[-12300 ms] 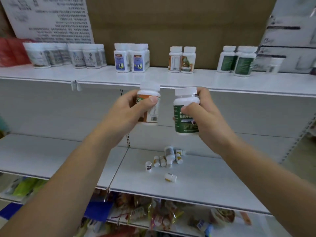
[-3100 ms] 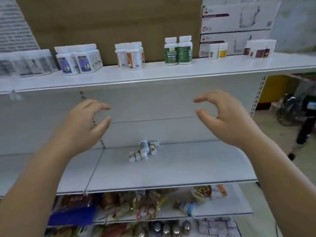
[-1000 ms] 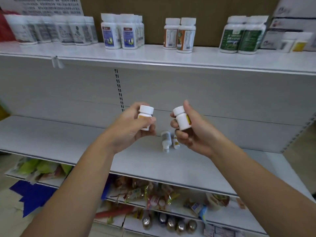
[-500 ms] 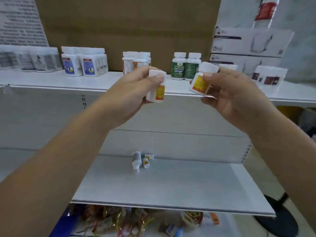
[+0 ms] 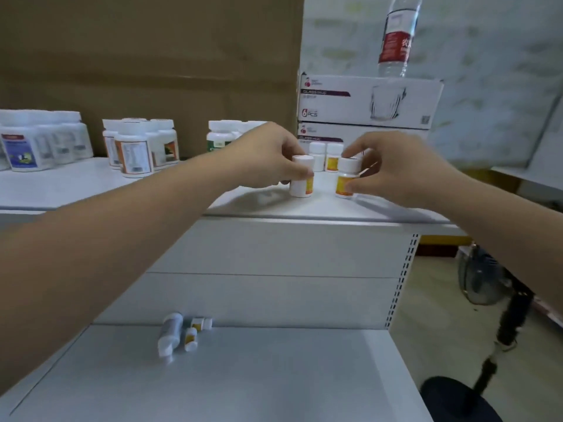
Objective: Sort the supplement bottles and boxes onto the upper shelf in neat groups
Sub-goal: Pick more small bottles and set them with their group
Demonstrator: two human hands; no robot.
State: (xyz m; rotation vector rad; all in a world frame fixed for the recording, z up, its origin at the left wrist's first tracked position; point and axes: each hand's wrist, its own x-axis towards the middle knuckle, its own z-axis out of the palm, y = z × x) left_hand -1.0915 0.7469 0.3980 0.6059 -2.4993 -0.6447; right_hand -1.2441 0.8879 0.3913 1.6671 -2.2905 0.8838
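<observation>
Now upright on the upper shelf (image 5: 304, 210): left bottle (image 5: 302, 184) within left hand (image 5: 271, 158), right bottle (image 5: 343, 181) within right hand (image 5: 399, 170), both gripped.

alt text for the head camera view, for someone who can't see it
The left hand grips one yellow-label bottle and the right hand grips a second bottle, both upright on the upper shelf in front of two matching bottles. Three more bottles lie on the lower shelf.

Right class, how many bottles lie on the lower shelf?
3. A long grey bottle lies leftmost; a small yellow-label bottle lies beside it on its right; a second yellow-label bottle lies just behind that. The left arm may hide others.
</observation>
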